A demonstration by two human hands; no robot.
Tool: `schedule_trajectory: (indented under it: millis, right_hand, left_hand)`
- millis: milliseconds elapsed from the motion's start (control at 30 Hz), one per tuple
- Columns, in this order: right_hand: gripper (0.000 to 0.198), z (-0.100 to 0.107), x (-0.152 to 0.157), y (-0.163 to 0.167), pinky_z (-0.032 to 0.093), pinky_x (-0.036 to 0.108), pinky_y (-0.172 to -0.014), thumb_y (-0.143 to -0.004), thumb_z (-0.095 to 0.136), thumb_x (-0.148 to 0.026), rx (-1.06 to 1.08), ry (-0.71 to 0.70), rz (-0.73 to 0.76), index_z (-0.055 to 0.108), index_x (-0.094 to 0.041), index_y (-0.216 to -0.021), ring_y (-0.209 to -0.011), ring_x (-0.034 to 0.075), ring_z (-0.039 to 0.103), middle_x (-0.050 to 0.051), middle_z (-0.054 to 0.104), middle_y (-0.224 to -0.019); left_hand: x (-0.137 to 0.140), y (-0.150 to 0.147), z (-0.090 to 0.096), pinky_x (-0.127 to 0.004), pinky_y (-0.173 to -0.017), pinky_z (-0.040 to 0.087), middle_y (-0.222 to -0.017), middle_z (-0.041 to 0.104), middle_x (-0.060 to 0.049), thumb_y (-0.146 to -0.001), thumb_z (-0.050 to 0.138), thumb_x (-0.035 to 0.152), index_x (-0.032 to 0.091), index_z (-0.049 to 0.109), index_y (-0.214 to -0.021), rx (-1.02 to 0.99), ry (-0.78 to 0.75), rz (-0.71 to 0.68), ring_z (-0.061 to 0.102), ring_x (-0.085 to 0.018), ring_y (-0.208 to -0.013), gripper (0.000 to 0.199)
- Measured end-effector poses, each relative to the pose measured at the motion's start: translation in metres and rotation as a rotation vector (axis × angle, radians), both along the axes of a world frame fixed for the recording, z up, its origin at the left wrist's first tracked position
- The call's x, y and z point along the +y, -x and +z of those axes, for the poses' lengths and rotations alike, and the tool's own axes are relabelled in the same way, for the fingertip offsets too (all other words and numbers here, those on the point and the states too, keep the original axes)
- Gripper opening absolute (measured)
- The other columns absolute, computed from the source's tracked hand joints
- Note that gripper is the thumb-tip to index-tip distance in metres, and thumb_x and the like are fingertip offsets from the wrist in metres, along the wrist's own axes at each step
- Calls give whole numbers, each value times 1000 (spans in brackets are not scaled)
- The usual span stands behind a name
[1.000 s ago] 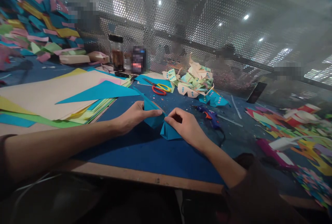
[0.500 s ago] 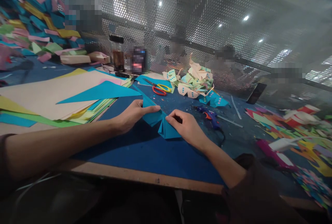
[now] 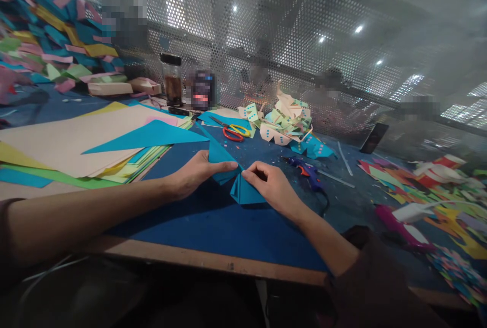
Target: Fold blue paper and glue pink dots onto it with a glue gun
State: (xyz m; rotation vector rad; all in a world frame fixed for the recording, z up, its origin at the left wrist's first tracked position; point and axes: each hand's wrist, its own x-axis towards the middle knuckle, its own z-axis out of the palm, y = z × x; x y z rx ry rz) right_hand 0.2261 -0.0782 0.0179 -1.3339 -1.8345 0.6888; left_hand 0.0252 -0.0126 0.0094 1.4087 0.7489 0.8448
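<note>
A blue sheet of paper (image 3: 247, 192), folded into pleats and points, is held between my two hands over the table. My left hand (image 3: 198, 170) pinches its left part, with the thumb lying along the upper fold. On the other side my right hand (image 3: 272, 183) grips the paper between thumb and index finger, close to the left thumb tip. The lower right part fans out in layers below the right fingers. Fingers behind the paper are partly hidden. A flat blue paper triangle (image 3: 148, 138) lies on the paper stack to the left.
Stacked coloured sheets (image 3: 68, 135) cover the table's left. Scissors (image 3: 234, 133), dotted paper pieces (image 3: 289, 117) and a blue glue gun (image 3: 308, 171) lie beyond my hands. A bottle (image 3: 172, 79) and a phone (image 3: 375, 138) stand farther back. Paper scraps (image 3: 456, 221) spread at right.
My left thumb has slid slightly right along the fold, nearer to my right fingertips. The right hand keeps its grip in nearly the same place.
</note>
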Motion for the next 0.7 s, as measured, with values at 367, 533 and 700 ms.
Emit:
schedule_trajectory:
  millis: [367, 533, 700]
  right_hand:
    - [29, 0, 0, -1, 34, 25, -59, -96, 55, -41, -3, 23, 51, 58, -19, -77, -63, 11, 46, -4, 51, -67]
    - [29, -1, 0, -1, 34, 26, -60, -96, 54, -41, -9, 9, 39, 58, -20, -76, -63, 12, 46, -3, 51, -68]
    - [29, -2, 1, -1, 34, 26, -60, -95, 55, -41, -6, -14, 20, 59, -19, -76, -64, 12, 46, -3, 51, -67]
  left_hand:
    - [1, 0, 3, -33, -70, 52, -81, 75, -6, -70, 83, 38, 16, 74, -82, -34, 52, 23, 66, -20, -70, 27]
    - [2, 0, 0, -33, -71, 51, -81, 73, -4, -72, 82, 40, 16, 73, -83, -51, 95, 23, 65, -18, -69, 28]
    - [2, 1, -2, -30, -72, 50, -80, 72, -2, -74, 81, 40, 16, 72, -81, -54, 77, -11, 63, -16, -70, 27]
